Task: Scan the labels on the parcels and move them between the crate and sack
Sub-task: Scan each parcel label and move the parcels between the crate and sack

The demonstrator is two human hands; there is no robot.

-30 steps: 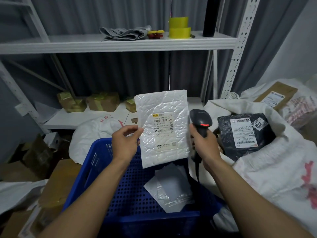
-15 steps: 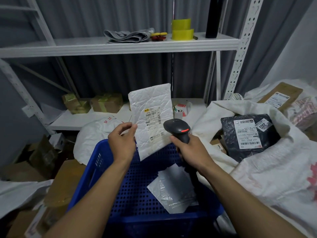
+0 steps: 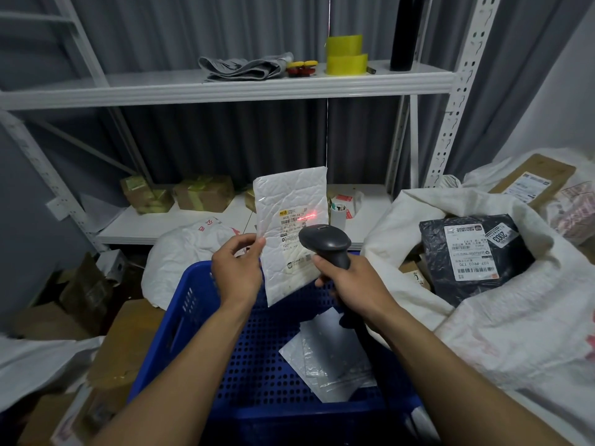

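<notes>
scanning is the step in hand. my left hand [image 3: 238, 268] pinches the white mailer [image 3: 289, 194] by its left edge, thumb in front, and holds it up above the far end of the blue crate [image 3: 180, 320]. my right hand [image 3: 351, 281] is curled tight round the grip of the scanner [image 3: 325, 243], whose head aims away from me at the label [image 3: 291, 233]. 1 red line [image 3: 307, 216] lies across the label's upper right part. the mailer's long axis runs close to vertical, label side facing me, print the right way up. i cannot tell whether the read has registered. next, i judge, the mailer goes either into the open sack [image 3: 515, 333] on my right, beside the black parcel [image 3: 473, 249], or down into the crate. either way the scanner must first come away from the label.
</notes>
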